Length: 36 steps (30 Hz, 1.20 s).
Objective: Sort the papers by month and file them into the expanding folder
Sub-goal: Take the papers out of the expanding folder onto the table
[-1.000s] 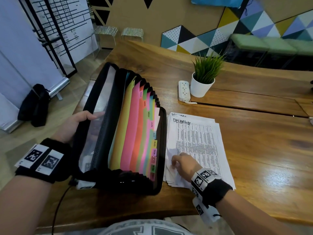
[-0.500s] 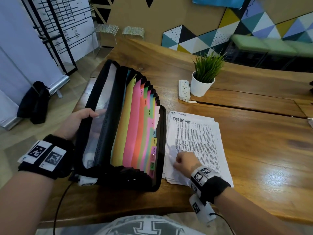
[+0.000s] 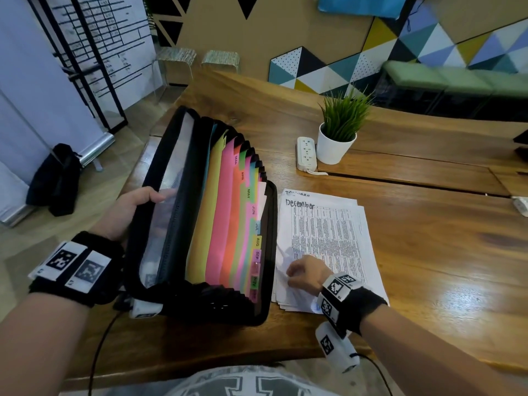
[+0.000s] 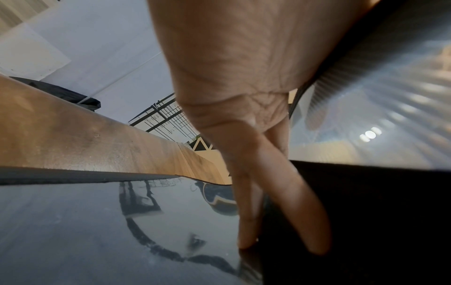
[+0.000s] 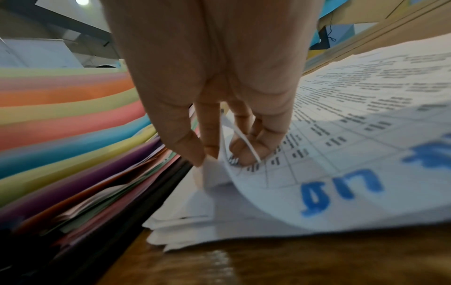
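Observation:
A black expanding folder (image 3: 200, 224) lies open on the wooden table, its coloured dividers fanned out with month tabs (image 3: 255, 241). My left hand (image 3: 134, 207) grips the folder's left cover, thumb over the clear inner flap and fingers (image 4: 273, 192) behind it. To the folder's right lies a stack of printed papers (image 3: 328, 235), the top sheet headed "December". My right hand (image 3: 303, 274) rests on the stack's near left corner. Its thumb and fingers (image 5: 202, 146) pinch the curled edge of the top sheet (image 5: 341, 173). The coloured dividers (image 5: 73, 125) are close on the left.
A white power strip (image 3: 306, 153) and a potted green plant (image 3: 340, 130) stand beyond the papers. The table's near edge (image 3: 228, 364) runs just in front of me. A black bag (image 3: 57, 178) sits on the floor at left.
My right hand has slid slightly along the stack's near corner and curled the sheet's edge up. My left hand keeps its hold on the folder cover.

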Tool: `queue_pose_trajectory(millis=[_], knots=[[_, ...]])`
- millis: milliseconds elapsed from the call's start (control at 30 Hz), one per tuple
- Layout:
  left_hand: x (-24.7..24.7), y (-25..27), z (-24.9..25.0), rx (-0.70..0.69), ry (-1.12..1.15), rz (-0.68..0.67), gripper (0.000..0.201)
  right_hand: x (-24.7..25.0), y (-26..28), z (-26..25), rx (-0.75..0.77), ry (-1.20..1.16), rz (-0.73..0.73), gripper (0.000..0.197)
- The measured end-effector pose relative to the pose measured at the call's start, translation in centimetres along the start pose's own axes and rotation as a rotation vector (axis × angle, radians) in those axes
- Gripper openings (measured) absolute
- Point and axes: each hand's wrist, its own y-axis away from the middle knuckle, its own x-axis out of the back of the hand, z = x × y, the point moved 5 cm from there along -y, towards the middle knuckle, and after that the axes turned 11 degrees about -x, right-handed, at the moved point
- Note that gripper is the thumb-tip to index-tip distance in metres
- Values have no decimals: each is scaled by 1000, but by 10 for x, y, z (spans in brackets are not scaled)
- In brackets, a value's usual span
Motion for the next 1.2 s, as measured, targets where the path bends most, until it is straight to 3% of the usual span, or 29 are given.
queue_pose_trajectory(millis=[100, 167, 333, 467, 600, 700, 767, 967, 1000, 1100, 1200], knots=[[0, 0, -1, 5, 7, 7, 41, -3, -3, -2, -44, 19, -26, 13], [1, 0, -2, 16, 22, 9, 39, -5, -2, -3, -47, 28, -54, 24], [3, 4, -1, 34, 91, 27, 46, 2, 5, -1, 44, 12, -17, 23], [-5, 8, 1, 25, 97, -2, 46, 0, 2, 9, -25, -50, -14, 76], [-3, 7, 0, 22, 96, 41, 42, -13, 1, -2, -13, 72, 24, 73], [1, 6, -2, 25, 90, 50, 42, -19, 0, -4, -18, 218, 100, 87], [2, 6, -3, 22, 89, 49, 44, -20, 1, -3, -38, 271, 129, 83], [7, 5, -3, -1, 47, 37, 44, -9, 6, -1, -13, 178, 3, 24], [8, 5, -3, 2, 54, 30, 44, -8, 7, 0, 3, 181, -8, 22], [11, 3, -3, -5, 65, 42, 44, -15, 8, 2, 35, 261, 56, 22], [18, 5, -1, -54, 93, 95, 40, -27, 8, -4, 13, 391, 109, 61]])
